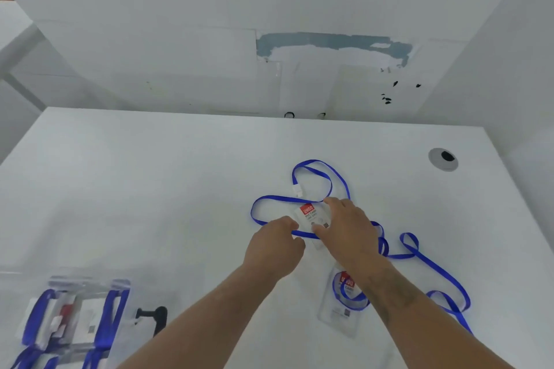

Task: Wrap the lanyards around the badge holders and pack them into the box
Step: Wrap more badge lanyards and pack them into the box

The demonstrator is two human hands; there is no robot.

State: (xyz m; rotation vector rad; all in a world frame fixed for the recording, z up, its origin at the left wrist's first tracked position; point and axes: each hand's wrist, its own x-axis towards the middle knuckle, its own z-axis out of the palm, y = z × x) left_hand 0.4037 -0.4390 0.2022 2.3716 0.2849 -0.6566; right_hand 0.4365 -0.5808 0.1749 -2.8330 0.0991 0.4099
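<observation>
Two hands work over one clear badge holder (311, 220) on the white table (150, 189). Far left of the left hand, a clear box (75, 320) holds wrapped holders. Left hand (275, 244) pinches the holder's near edge and the blue lanyard (302, 171); right hand (344, 228) lies over the holder, fingers spread, thumb pressing its face. Below the right forearm lies a second badge holder (338, 311), ribbon loose. Judgement: holder light, stiffish, slick; ribbon limp, prone to tangle; grip holder edges, keep ribbon taut. White walls (180, 24) behind.
</observation>
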